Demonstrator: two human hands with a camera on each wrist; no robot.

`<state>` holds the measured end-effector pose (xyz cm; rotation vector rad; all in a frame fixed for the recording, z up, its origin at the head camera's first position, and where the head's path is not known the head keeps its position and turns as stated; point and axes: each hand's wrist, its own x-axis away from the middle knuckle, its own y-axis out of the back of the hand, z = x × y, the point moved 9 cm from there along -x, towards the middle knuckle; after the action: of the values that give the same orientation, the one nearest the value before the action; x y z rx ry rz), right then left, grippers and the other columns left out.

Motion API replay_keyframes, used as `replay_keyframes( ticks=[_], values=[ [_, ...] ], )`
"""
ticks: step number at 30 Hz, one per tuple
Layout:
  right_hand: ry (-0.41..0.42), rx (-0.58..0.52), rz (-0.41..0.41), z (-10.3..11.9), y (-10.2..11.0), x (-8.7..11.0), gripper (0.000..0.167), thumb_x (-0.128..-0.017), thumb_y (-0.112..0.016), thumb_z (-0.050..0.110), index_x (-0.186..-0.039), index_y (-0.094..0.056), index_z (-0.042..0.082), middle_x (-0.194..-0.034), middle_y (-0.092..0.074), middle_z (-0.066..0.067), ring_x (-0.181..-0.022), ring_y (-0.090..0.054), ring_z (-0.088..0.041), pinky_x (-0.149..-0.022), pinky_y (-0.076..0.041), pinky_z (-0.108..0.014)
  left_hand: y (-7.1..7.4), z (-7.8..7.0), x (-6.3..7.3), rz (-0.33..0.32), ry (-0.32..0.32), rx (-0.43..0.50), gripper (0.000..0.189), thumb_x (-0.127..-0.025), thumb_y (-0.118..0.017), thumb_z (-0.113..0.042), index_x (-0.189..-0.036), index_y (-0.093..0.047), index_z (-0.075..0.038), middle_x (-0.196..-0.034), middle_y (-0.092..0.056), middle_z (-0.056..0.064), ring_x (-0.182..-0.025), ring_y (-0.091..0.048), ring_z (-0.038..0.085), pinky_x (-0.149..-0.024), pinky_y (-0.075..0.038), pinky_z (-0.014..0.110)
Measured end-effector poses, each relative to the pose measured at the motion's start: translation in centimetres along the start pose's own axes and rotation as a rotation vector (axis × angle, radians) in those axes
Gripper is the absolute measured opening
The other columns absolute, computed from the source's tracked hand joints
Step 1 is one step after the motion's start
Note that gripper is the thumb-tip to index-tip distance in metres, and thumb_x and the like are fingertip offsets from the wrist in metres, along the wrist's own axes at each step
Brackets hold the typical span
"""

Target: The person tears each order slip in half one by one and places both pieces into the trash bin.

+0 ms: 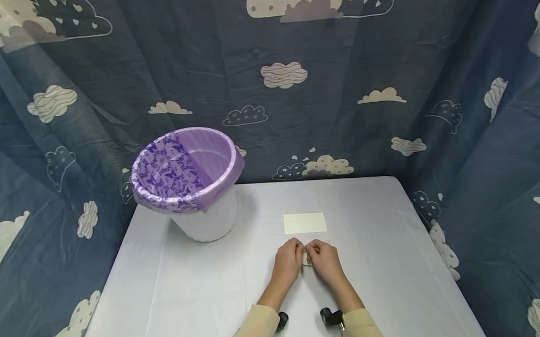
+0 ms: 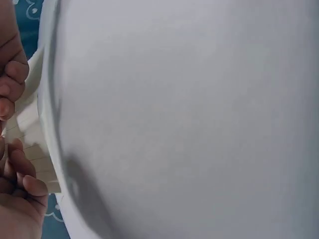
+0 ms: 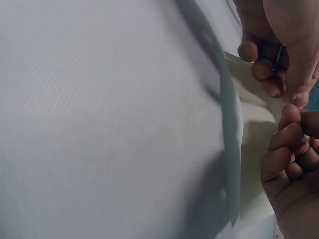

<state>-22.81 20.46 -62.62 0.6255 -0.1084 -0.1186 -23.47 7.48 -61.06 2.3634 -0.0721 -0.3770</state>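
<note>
In the head view my left hand [image 1: 289,259] and right hand [image 1: 322,257] meet fingertip to fingertip low over the white table. Both pinch at the same spot; the small thing between them is mostly hidden, and its kind is unclear. A thin, shiny sliver [image 3: 277,57] shows among the curled fingers of the left hand [image 3: 274,45] in the right wrist view. Faintly lined cream paper [image 2: 35,134] appears behind the hands in the left wrist view. A small pale patch [image 1: 306,260] is visible between the wrists. Just beyond the hands lies a cream rectangular sheet [image 1: 305,223].
A white bin [image 1: 210,220] with a purple patterned liner [image 1: 173,166] stands at the table's back left. White cloth covers the table [image 1: 203,294]. Dark blue curtains [image 1: 200,65] with cloud prints enclose the back and both sides.
</note>
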Motion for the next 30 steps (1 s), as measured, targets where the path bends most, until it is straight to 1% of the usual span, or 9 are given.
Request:
replay_keyframes(
  ticks=[3, 7, 12, 14, 18, 23, 26, 30],
  values=[
    [0.019, -0.026, -0.009, 0.8, 0.1, -0.2, 0.020, -0.103, -0.067, 0.015, -0.087, -0.072, 0.005, -0.064, -0.068, -0.003, -0.056, -0.050, -0.011, -0.056, -0.037, -0.023, 1.2, -0.2, -0.3, -0.039, -0.034, 0.030, 0.011, -0.103, -0.067, -0.011, -0.093, -0.070, -0.009, -0.087, -0.075, 0.004, -0.077, -0.069, 0.013, -0.068, -0.055, 0.023],
    [0.034, -0.050, -0.012, 1.9, 0.1, -0.4, 0.020, -0.103, -0.067, 0.015, -0.086, -0.071, 0.006, -0.065, -0.068, -0.004, -0.056, -0.049, -0.011, -0.055, -0.036, -0.022, 2.7, -0.5, -0.6, -0.086, -0.074, 0.042, 0.010, -0.102, -0.069, -0.010, -0.091, -0.070, -0.009, -0.086, -0.075, 0.004, -0.074, -0.068, 0.013, -0.066, -0.054, 0.023],
    [0.044, -0.064, -0.009, 3.6, 0.1, -0.7, 0.019, -0.104, -0.067, 0.016, -0.087, -0.071, 0.007, -0.064, -0.066, -0.001, -0.055, -0.048, -0.010, -0.052, -0.036, -0.021, 4.5, -0.8, -1.0, -0.129, -0.095, 0.053, 0.009, -0.100, -0.071, -0.008, -0.091, -0.069, -0.008, -0.082, -0.073, 0.005, -0.069, -0.062, 0.011, -0.062, -0.051, 0.021],
    [0.050, -0.067, -0.008, 4.3, 0.1, -0.7, 0.019, -0.104, -0.067, 0.017, -0.088, -0.071, 0.007, -0.065, -0.067, -0.003, -0.056, -0.048, -0.011, -0.052, -0.036, -0.021, 5.2, -1.0, -1.1, -0.137, -0.096, 0.048, 0.009, -0.100, -0.071, -0.010, -0.091, -0.070, -0.008, -0.081, -0.072, 0.005, -0.068, -0.060, 0.010, -0.062, -0.050, 0.021],
    [0.069, -0.091, -0.009, 5.6, 0.2, -0.8, 0.021, -0.104, -0.067, 0.017, -0.087, -0.071, 0.007, -0.065, -0.066, -0.002, -0.057, -0.050, -0.011, -0.052, -0.037, -0.021, 6.7, -1.4, -1.4, -0.152, -0.100, 0.041, 0.009, -0.100, -0.071, -0.010, -0.092, -0.069, -0.008, -0.082, -0.072, 0.005, -0.069, -0.061, 0.011, -0.063, -0.051, 0.023],
    [0.101, -0.130, -0.006, 7.2, 0.3, -0.9, 0.020, -0.104, -0.067, 0.017, -0.086, -0.071, 0.008, -0.065, -0.067, 0.000, -0.057, -0.055, -0.010, -0.053, -0.041, -0.021, 8.5, -2.0, -1.5, -0.198, -0.128, 0.041, 0.011, -0.101, -0.070, -0.009, -0.090, -0.068, -0.008, -0.080, -0.072, 0.004, -0.067, -0.061, 0.011, -0.061, -0.051, 0.023],
    [0.120, -0.142, 0.001, 8.0, 0.2, -0.9, 0.019, -0.104, -0.067, 0.016, -0.087, -0.071, 0.009, -0.065, -0.067, -0.001, -0.058, -0.055, -0.011, -0.053, -0.041, -0.022, 9.4, -2.1, -1.6, -0.207, -0.120, 0.050, 0.012, -0.101, -0.070, -0.009, -0.090, -0.068, -0.009, -0.079, -0.070, 0.004, -0.065, -0.058, 0.009, -0.059, -0.049, 0.021],
    [0.129, -0.150, 0.008, 9.0, 0.0, -0.9, 0.018, -0.104, -0.066, 0.016, -0.088, -0.071, 0.009, -0.067, -0.067, -0.001, -0.059, -0.054, -0.012, -0.053, -0.040, -0.022, 10.1, -1.9, -1.6, -0.206, -0.079, 0.052, 0.012, -0.102, -0.070, -0.011, -0.090, -0.068, -0.009, -0.078, -0.070, 0.003, -0.065, -0.055, 0.007, -0.058, -0.047, 0.019]
  ],
)
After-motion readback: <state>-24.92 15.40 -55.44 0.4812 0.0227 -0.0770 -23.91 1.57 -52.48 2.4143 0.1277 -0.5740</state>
